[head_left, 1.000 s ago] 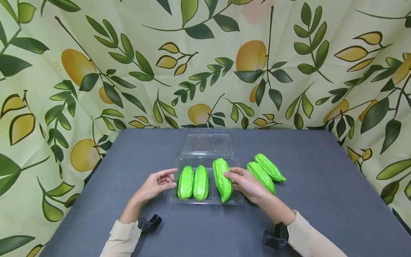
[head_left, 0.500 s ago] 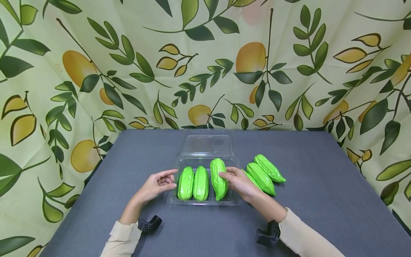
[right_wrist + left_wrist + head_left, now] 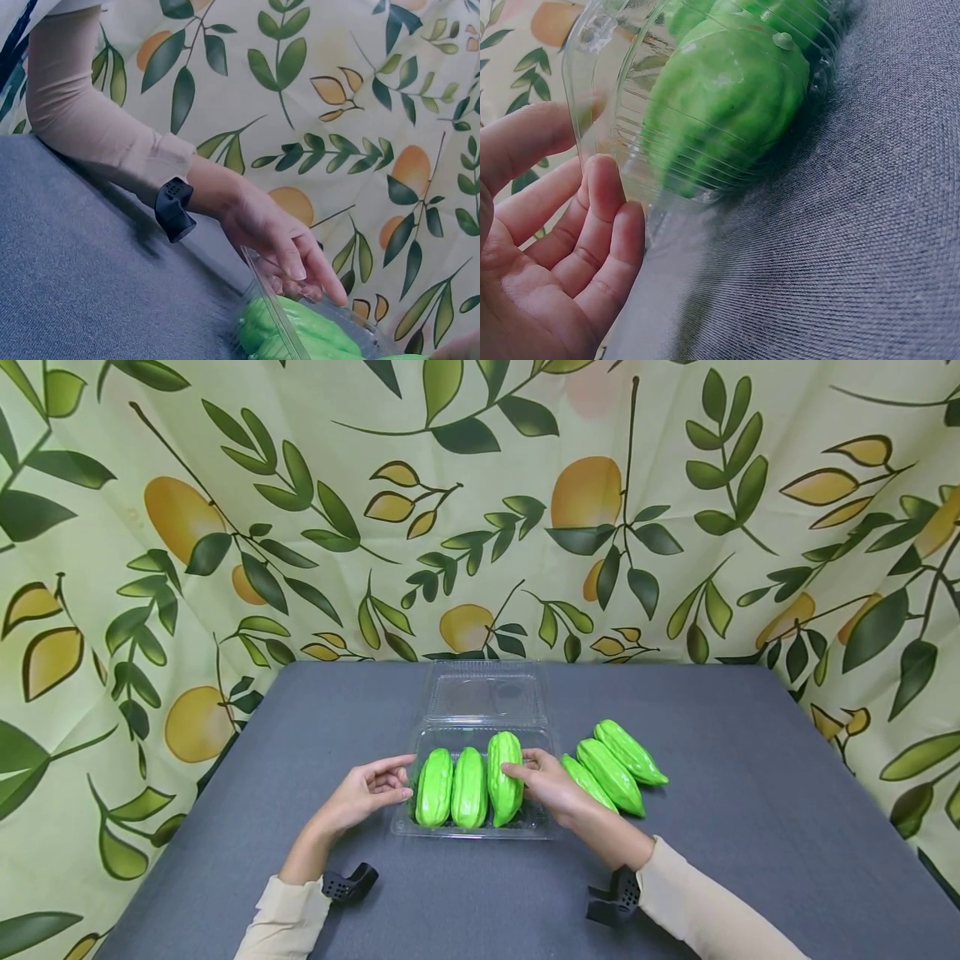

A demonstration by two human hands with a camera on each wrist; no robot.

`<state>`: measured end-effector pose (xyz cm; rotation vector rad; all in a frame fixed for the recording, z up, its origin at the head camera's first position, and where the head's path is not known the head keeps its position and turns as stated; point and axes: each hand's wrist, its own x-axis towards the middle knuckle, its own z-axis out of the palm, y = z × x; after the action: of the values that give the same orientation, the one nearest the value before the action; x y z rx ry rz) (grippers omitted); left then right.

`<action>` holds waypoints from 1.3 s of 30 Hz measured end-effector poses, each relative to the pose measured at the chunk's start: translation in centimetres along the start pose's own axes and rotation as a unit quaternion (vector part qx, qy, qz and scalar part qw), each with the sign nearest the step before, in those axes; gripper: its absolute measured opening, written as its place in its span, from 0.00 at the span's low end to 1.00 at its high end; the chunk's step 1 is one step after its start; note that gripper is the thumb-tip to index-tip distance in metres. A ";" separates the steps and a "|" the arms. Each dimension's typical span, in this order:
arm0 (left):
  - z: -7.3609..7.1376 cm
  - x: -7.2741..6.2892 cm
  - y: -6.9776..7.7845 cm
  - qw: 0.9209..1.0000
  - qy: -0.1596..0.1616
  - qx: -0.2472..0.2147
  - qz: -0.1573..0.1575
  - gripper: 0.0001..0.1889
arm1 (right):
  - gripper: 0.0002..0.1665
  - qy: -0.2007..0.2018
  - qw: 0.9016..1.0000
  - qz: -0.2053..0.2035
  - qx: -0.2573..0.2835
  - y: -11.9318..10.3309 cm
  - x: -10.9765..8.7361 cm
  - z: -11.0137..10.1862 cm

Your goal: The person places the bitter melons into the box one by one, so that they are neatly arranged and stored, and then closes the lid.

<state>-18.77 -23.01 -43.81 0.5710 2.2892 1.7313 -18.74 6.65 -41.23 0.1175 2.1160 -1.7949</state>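
Observation:
A clear plastic clamshell container [image 3: 480, 832] lies with its lid [image 3: 487, 697] folded back. Inside, on the left, two bright green bitter melons [image 3: 433, 787] lie lengthwise, side by side. My right hand [image 3: 553, 787] grips a third bitter melon [image 3: 502, 793], thumb on top, right beside those two. Whether it touches the container's floor, I cannot tell. At the container's left edge, my left hand [image 3: 366, 795] holds the rim. Its lower fingers [image 3: 604, 184] are curled against the plastic in the left wrist view, where one bitter melon [image 3: 727, 105] shows through the ribbed wall.
Three more bitter melons [image 3: 611, 777] lie in a slanted row on the grey cloth [image 3: 465, 893], right of the container; my right forearm passes close in front of them. A leaf-and-fruit patterned curtain [image 3: 480, 510] stands behind and at the sides.
My right hand has moved left with its bitter melon, bringing it close to the two in the container. A melon formerly hidden behind that hand now shows. The left hand has stayed put.

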 end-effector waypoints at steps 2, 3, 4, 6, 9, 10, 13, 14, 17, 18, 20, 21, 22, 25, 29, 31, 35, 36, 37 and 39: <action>0.0 0.0 -0.1 1.000 0.001 0.002 0.002 0.30 | 0.36 0.001 1.000 0.003 -0.002 0.0 0.1 0.0; 0.0 0.0 -0.1 1.000 0.002 0.003 0.002 0.30 | 0.36 0.001 1.000 0.004 -0.004 0.0 0.2 0.0; -0.1 0.0 -0.2 1.000 0.003 0.003 0.003 0.30 | 0.37 0.004 1.000 0.006 -0.005 0.0 0.2 0.1; -0.1 0.0 -0.2 1.000 0.004 0.005 0.004 0.30 | 0.37 0.007 1.000 0.007 -0.010 0.1 0.3 0.1; -0.2 0.0 -0.3 1.000 0.005 0.005 0.001 0.30 | 0.36 0.008 1.000 0.008 -0.014 0.2 0.4 0.2; -0.2 0.0 -0.3 1.000 0.005 0.006 -0.001 0.30 | 0.35 0.009 1.000 0.009 -0.015 0.2 0.5 0.3; -0.1 0.0 -0.2 1.000 0.006 0.006 -0.008 0.30 | 0.34 0.005 1.000 0.011 -0.020 0.4 0.5 0.5; -0.1 0.0 -0.2 1.000 0.005 0.006 -0.009 0.30 | 0.34 0.005 1.000 0.013 -0.021 0.4 0.6 0.5; -0.1 0.0 -0.1 1.000 0.004 0.004 -0.007 0.30 | 0.34 -0.003 1.000 0.013 -0.021 0.4 0.6 0.6; -0.1 0.0 -0.1 1.000 0.004 0.004 -0.005 0.30 | 0.34 -0.006 1.000 0.013 -0.021 0.4 0.7 0.6; -0.2 0.0 0.0 1.000 0.004 0.003 0.000 0.30 | 0.33 -0.013 1.000 0.015 -0.024 0.3 0.7 0.6; -0.2 0.0 0.0 1.000 0.004 0.003 0.000 0.30 | 0.33 -0.017 0.999 0.014 -0.025 0.3 0.7 0.6; -0.1 0.0 0.0 1.000 0.004 0.003 0.001 0.30 | 0.32 -0.021 0.999 0.015 -0.026 0.2 0.7 0.6; -0.1 0.0 0.0 1.000 0.002 0.002 0.000 0.30 | 0.30 -0.025 0.999 0.016 -0.032 0.2 0.7 0.7; -0.1 0.0 0.1 1.000 -0.002 0.001 -0.004 0.29 | 0.26 -0.020 0.999 0.017 -0.044 0.2 0.6 0.7; -0.1 0.1 0.1 1.000 -0.003 0.001 -0.006 0.29 | 0.27 -0.017 0.999 0.016 -0.046 0.2 0.4 0.8; -0.1 0.1 0.0 1.000 -0.003 0.002 -0.009 0.30 | 0.31 -0.017 0.998 0.010 -0.055 -0.1 -0.2 0.7; -0.1 0.1 0.0 1.000 -0.003 0.002 -0.008 0.30 | 0.32 -0.017 0.998 0.008 -0.056 -0.2 -0.4 0.7; -0.1 0.1 0.0 1.000 -0.002 0.002 -0.010 0.30 | 0.33 -0.019 0.998 0.006 -0.062 -0.3 -0.6 0.6; -0.1 0.1 0.0 1.000 -0.002 0.002 -0.012 0.30 | 0.35 -0.023 0.997 0.003 -0.073 -0.4 -0.9 0.4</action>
<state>-18.91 -23.07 -43.76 0.5449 2.2878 1.7145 -17.88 6.31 -40.60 0.0441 2.2043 -1.6175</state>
